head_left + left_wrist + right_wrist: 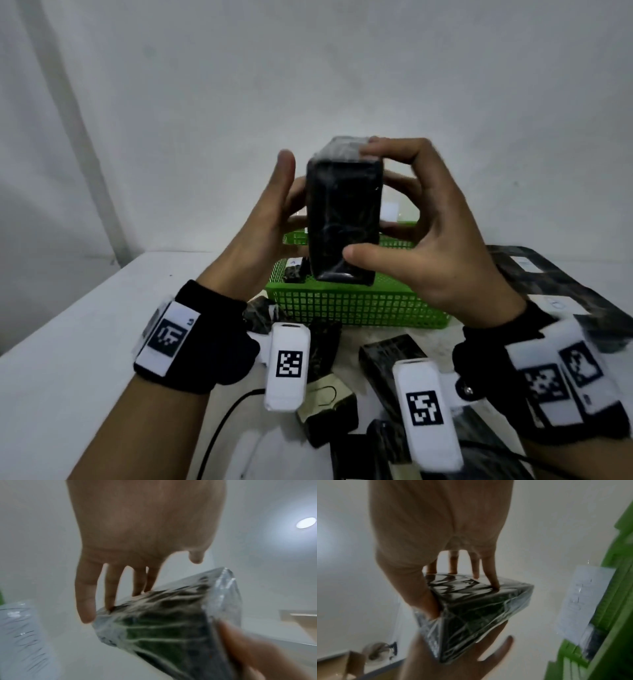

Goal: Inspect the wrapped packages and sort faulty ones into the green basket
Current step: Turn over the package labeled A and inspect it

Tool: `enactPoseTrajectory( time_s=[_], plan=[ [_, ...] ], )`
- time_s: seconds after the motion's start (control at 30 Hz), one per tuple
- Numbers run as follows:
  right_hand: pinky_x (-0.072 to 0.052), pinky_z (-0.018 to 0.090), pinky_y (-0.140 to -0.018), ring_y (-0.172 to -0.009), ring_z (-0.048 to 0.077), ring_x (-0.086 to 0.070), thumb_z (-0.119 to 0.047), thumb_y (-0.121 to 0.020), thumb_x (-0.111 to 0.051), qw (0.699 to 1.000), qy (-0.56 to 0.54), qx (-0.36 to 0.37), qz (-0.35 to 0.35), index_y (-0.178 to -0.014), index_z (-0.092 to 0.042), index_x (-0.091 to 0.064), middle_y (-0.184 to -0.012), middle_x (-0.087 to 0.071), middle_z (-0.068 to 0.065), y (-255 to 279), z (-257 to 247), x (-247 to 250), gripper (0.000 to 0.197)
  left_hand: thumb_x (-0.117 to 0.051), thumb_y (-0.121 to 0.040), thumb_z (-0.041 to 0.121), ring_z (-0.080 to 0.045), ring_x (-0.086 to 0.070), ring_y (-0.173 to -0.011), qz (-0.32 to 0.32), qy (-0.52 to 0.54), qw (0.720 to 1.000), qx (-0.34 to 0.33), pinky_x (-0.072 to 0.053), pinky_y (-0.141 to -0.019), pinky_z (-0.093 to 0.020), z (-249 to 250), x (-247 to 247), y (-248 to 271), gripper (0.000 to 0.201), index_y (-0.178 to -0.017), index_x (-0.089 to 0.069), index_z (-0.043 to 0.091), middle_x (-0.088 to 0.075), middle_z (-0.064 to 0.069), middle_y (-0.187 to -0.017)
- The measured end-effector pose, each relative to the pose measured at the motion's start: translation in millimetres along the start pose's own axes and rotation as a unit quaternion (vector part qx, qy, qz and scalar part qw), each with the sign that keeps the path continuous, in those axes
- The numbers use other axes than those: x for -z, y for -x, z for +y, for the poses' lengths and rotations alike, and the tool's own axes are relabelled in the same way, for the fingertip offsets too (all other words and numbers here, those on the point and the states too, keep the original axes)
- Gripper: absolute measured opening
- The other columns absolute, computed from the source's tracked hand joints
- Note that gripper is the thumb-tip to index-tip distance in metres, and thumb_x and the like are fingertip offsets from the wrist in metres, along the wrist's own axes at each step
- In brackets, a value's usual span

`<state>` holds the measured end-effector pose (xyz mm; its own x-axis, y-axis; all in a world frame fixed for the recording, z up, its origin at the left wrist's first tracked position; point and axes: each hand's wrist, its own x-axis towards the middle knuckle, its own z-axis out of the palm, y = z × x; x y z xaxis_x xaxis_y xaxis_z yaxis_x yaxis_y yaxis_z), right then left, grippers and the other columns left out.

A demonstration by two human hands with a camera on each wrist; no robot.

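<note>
A black package (344, 212) wrapped in clear film stands upright in the air above the green basket (359, 308). My right hand (445, 246) grips it, thumb on the lower front and fingers over its top end. My left hand (270, 219) lies with straight fingers against its left and back side, thumb free. In the left wrist view the straight fingers (111, 588) touch the package (163, 622). In the right wrist view the fingertips (494, 582) press on the package (471, 601). The basket (616, 601) is at that view's right edge.
A small wrapped package (294, 270) lies inside the basket. Several more wrapped packages (390, 353) lie on the white table (85, 342) in front of it. Flat dark packs (548, 274) are stacked at the right. A black cable (222, 421) runs across the near table.
</note>
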<state>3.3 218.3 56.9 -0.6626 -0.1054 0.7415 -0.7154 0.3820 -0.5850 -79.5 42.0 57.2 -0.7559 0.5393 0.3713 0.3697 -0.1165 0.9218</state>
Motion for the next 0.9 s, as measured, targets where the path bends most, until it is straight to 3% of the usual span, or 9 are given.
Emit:
enactPoseTrajectory(
  time_s=[0.1, 0.2, 0.33, 0.4, 0.5, 0.6, 0.7, 0.8, 0.9],
  plan=[
    [-0.050, 0.030, -0.103, -0.145, 0.005, -0.035, 0.000, -0.076, -0.083, 0.998, 0.044, 0.010, -0.054, -0.135, -0.031, -0.046, -0.154, -0.036, -0.013, 1, 3, -4, 0.076, -0.031, -0.098, 0.063, -0.018, -0.065, -0.114, 0.021, 0.035, 0.999, 0.002, -0.055, -0.086, -0.046, 7, 3, 2, 0.051, -0.118, -0.069, 0.036, -0.071, 0.007, -0.121],
    [-0.040, 0.040, -0.114, -0.150, 0.001, -0.025, -0.009, -0.080, -0.082, 0.995, 0.028, -0.011, -0.093, -0.148, -0.036, -0.038, -0.161, -0.028, -0.020, 2, 7, -6, 0.085, -0.047, -0.095, 0.048, -0.017, -0.067, -0.096, 0.026, 0.091, 0.995, 0.004, -0.056, -0.068, -0.034, 4, 9, 4, 0.037, -0.111, -0.071, 0.025, -0.071, 0.004, -0.109],
    [-0.034, 0.042, -0.116, -0.148, 0.004, -0.027, -0.071, -0.068, -0.072, 0.984, -0.037, -0.174, -0.006, -0.148, -0.058, -0.029, -0.163, -0.020, -0.027, -2, 10, -7, 0.092, -0.051, -0.086, 0.046, -0.018, -0.066, -0.099, 0.039, 0.109, 0.993, -0.001, -0.054, -0.075, -0.037, -3, 4, -1, 0.041, -0.113, -0.069, 0.021, -0.070, -0.001, -0.114],
    [-0.042, 0.055, -0.108, -0.132, 0.007, -0.050, -0.084, -0.060, -0.068, 0.952, -0.118, -0.283, -0.011, -0.131, -0.064, -0.050, -0.148, -0.045, -0.028, -4, 10, -5, 0.075, -0.055, -0.082, 0.050, -0.021, -0.066, -0.101, 0.041, 0.095, 0.995, -0.009, -0.054, -0.074, -0.038, -6, 0, -4, 0.050, -0.120, -0.066, 0.020, -0.068, -0.004, -0.119],
    [-0.058, 0.047, -0.079, -0.104, 0.011, -0.071, -0.079, -0.068, -0.061, 0.912, -0.204, -0.355, -0.008, -0.098, -0.055, -0.071, -0.124, -0.067, -0.018, -7, 10, 4, 0.039, -0.061, -0.082, 0.044, -0.021, -0.067, -0.110, 0.023, 0.043, 0.998, -0.029, -0.057, -0.070, -0.034, -12, -4, -5, 0.059, -0.136, -0.055, 0.022, -0.066, -0.001, -0.128],
    [-0.059, 0.038, -0.067, -0.100, 0.020, -0.072, -0.066, -0.072, -0.065, 0.911, -0.195, -0.362, 0.003, -0.121, -0.034, -0.069, -0.117, -0.073, -0.003, -8, 16, 7, 0.058, -0.060, -0.088, 0.030, -0.016, -0.065, -0.118, -0.016, -0.002, 0.998, -0.056, -0.057, -0.080, -0.035, -17, -8, -4, 0.057, -0.143, -0.047, 0.025, -0.060, 0.007, -0.138],
    [-0.056, 0.028, -0.055, -0.083, 0.017, -0.073, -0.046, -0.084, -0.068, 0.911, -0.193, -0.360, 0.064, -0.115, -0.026, -0.069, -0.096, -0.076, -0.005, -5, 19, 6, 0.037, -0.065, -0.084, 0.037, -0.018, -0.054, -0.132, -0.054, -0.059, 0.994, -0.076, -0.049, -0.103, -0.047, -19, -15, -3, 0.072, -0.150, -0.038, 0.030, -0.050, 0.012, -0.148],
    [-0.055, 0.027, -0.054, -0.076, 0.012, -0.075, -0.034, -0.084, -0.073, 0.916, -0.181, -0.331, 0.138, -0.122, -0.023, -0.057, -0.098, -0.076, -0.005, -4, 27, 6, 0.043, -0.065, -0.084, 0.034, -0.020, -0.047, -0.138, -0.058, -0.063, 0.993, -0.086, -0.040, -0.111, -0.054, -22, -19, -4, 0.074, -0.152, -0.034, 0.030, -0.043, 0.012, -0.153],
    [-0.059, 0.031, -0.064, -0.089, 0.012, -0.075, -0.029, -0.076, -0.084, 0.931, -0.143, -0.287, 0.176, -0.124, -0.024, -0.049, -0.113, -0.072, 0.001, -6, 31, 3, 0.060, -0.063, -0.087, 0.023, -0.019, -0.049, -0.136, -0.049, -0.061, 0.993, -0.084, -0.042, -0.109, -0.050, -23, -20, -3, 0.068, -0.150, -0.036, 0.027, -0.046, 0.011, -0.152]
  ],
)
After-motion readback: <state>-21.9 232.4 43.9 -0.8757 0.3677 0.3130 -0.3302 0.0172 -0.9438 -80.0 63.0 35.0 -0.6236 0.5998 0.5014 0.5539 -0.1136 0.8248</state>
